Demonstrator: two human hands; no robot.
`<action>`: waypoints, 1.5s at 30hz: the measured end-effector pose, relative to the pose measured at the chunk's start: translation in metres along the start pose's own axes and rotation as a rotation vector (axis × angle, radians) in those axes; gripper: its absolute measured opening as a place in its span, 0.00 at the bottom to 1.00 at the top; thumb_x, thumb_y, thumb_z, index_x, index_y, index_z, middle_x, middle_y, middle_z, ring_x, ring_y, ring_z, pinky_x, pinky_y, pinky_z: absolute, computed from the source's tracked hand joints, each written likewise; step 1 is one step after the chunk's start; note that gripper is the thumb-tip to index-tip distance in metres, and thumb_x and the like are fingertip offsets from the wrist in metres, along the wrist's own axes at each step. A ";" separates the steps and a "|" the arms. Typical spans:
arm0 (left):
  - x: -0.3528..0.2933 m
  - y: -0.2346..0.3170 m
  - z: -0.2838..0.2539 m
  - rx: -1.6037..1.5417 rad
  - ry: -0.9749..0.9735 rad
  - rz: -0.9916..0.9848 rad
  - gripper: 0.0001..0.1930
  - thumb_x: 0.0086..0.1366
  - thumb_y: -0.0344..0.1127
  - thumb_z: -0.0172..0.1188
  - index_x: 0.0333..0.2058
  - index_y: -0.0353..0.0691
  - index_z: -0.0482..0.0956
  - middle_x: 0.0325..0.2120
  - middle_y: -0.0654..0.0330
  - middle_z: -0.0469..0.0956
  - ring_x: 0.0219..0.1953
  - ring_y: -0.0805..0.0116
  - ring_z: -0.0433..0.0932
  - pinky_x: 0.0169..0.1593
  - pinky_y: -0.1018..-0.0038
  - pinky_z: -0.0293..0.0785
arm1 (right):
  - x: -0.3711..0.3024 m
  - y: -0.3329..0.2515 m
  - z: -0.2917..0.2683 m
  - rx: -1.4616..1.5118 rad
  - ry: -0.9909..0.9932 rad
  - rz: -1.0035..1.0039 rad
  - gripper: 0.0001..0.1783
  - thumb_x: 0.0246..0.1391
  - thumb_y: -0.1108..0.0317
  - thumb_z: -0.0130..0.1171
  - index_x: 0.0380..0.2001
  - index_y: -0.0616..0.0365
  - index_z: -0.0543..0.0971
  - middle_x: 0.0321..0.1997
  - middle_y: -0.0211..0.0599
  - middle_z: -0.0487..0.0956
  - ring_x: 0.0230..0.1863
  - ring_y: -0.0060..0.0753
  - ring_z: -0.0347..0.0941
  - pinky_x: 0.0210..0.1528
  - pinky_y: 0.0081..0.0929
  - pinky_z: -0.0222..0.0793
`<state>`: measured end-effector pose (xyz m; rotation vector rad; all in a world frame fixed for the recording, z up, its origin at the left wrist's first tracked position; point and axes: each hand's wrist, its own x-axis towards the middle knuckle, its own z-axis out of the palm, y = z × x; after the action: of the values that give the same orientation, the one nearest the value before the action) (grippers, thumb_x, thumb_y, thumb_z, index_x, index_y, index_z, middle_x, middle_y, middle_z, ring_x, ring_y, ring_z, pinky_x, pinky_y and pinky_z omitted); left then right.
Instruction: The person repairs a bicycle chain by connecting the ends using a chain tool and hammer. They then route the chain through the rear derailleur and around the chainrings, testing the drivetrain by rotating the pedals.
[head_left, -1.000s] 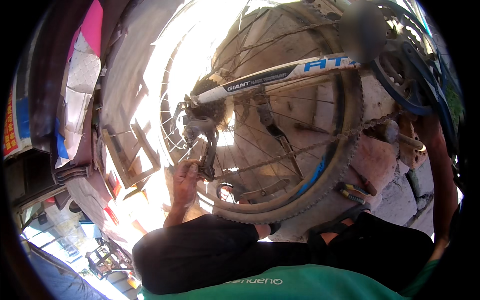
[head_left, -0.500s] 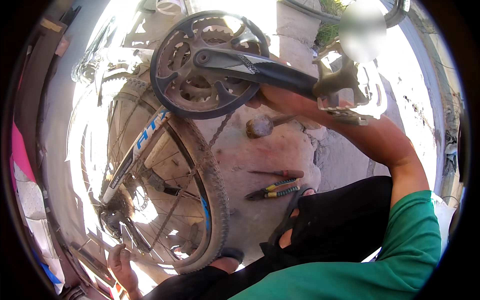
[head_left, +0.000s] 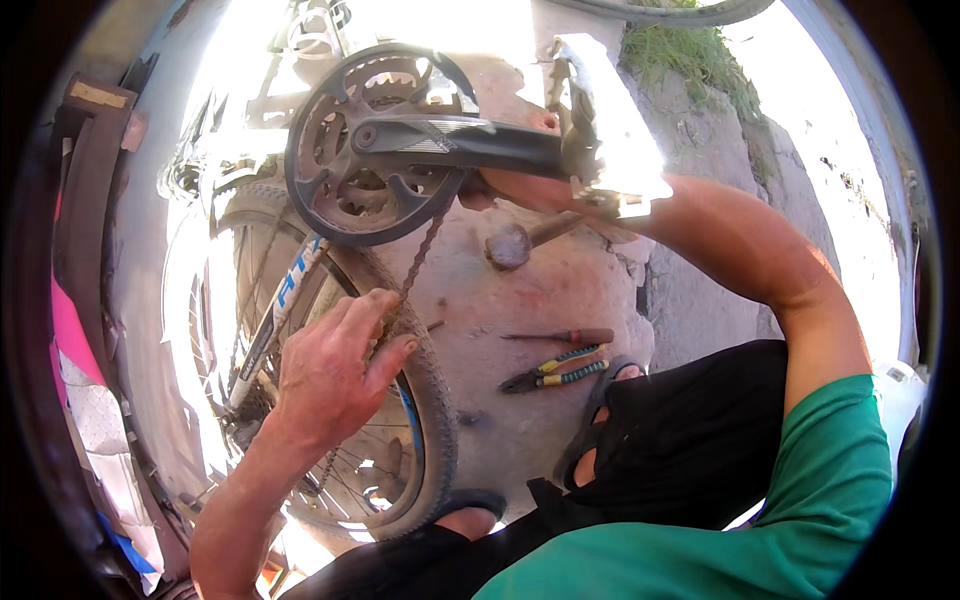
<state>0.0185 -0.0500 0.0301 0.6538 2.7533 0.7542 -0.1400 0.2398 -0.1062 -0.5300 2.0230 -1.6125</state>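
A bicycle chainring (head_left: pixel 325 175) with a black guard stands high in front of me, its dark crank arm (head_left: pixel 480 145) pointing right to a sunlit pedal (head_left: pixel 610 130). The bicycle chain (head_left: pixel 425 258) hangs from the chainring toward the rear wheel (head_left: pixel 432 400). My left hand (head_left: pixel 335 365) is at the chain beside the tyre, fingers curled and thumb below, with the chain running between them. Behind the crank reaches my right hand (head_left: pixel 510 188); its fingers are hidden by the chainring and crank. A white and blue frame tube (head_left: pixel 275 310) slants past the wheel.
On the ground lie a hammer (head_left: pixel 508 246), a screwdriver (head_left: pixel 580 336) and pliers (head_left: pixel 550 372) with yellow-green handles. My sandalled feet (head_left: pixel 590 440) are close to the tools and tyre. Grass (head_left: pixel 690 60) grows by the concrete edge.
My left hand has come up from the lower left, near the rear of the wheel, to the chain. My right hand stays behind the crank. The view has shifted slightly, and the pedal looks turned.
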 end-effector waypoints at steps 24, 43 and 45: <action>0.024 0.013 0.058 0.104 0.284 0.124 0.08 0.59 0.33 0.65 0.31 0.37 0.76 0.28 0.55 0.71 0.25 0.54 0.76 0.26 0.63 0.72 | 0.013 -0.001 0.001 -0.303 0.048 -0.080 0.20 0.66 0.55 0.48 0.48 0.58 0.78 0.37 0.33 0.78 0.35 0.26 0.70 0.38 0.26 0.65; 0.116 0.065 0.116 -0.364 0.271 0.040 0.12 0.66 0.40 0.58 0.31 0.35 0.75 0.29 0.45 0.77 0.31 0.39 0.77 0.33 0.50 0.73 | 0.018 -0.010 -0.064 -0.423 -0.078 -0.191 0.20 0.65 0.57 0.49 0.49 0.59 0.79 0.41 0.37 0.79 0.41 0.30 0.73 0.45 0.29 0.69; 0.112 0.069 0.116 -0.380 0.309 0.105 0.12 0.66 0.39 0.57 0.31 0.35 0.75 0.29 0.45 0.77 0.31 0.39 0.77 0.34 0.51 0.73 | 0.021 -0.010 -0.063 -0.429 -0.076 -0.199 0.20 0.64 0.57 0.50 0.49 0.59 0.79 0.41 0.37 0.79 0.42 0.30 0.74 0.46 0.29 0.69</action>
<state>-0.0187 0.1057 -0.0418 0.6475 2.7292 1.4658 -0.1944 0.2751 -0.0884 -0.9585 2.3260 -1.2340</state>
